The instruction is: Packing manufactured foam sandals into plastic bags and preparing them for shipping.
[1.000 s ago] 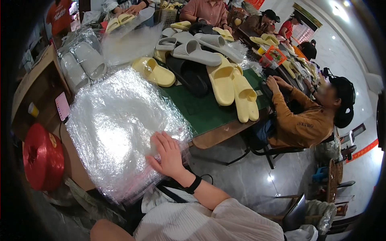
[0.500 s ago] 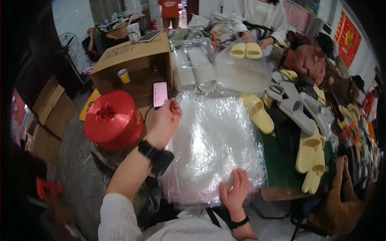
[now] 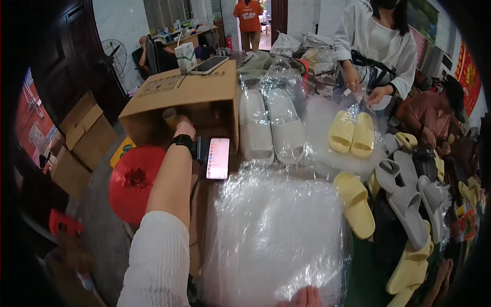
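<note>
Now | left hand (image 3: 182, 124) at one paper cup (image 3: 170, 117) | one phone (image 3: 218, 158)

The left hand (image 3: 183, 124) reaches far out, under the flap of a big brown cardboard box (image 3: 186, 94). It touches a small paper cup (image 3: 170, 117). Just right of the wrist lies a phone (image 3: 218, 158) with its screen lit. Left of the arm sits a red roll of string (image 3: 135, 181). The right hand (image 3: 305, 298) peeks in at the bottom, resting on a stack of clear plastic bags (image 3: 279, 230).
</note>
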{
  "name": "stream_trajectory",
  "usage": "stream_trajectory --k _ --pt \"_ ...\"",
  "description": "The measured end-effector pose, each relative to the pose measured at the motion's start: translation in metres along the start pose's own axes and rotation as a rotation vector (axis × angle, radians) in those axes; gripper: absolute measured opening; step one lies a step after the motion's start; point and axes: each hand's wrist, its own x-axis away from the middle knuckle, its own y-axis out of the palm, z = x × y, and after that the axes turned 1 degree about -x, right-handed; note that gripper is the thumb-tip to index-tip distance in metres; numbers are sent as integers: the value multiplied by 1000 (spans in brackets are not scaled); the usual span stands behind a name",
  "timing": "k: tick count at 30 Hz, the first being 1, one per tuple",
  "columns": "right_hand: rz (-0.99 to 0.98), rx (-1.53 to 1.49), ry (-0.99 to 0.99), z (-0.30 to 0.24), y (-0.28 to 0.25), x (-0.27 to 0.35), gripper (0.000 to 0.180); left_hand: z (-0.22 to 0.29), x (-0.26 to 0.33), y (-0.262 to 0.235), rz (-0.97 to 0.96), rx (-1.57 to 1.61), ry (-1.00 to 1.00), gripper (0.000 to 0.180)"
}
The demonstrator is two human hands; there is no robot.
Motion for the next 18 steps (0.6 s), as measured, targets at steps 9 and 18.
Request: stream_trajectory --k 9,18 --pt "108 141 61 4 11 -4 70 -15 -78 84 90 280 312 19" --pt "78 115 35 -4 0 -4 67 -12 13 104 219 608 594 15"
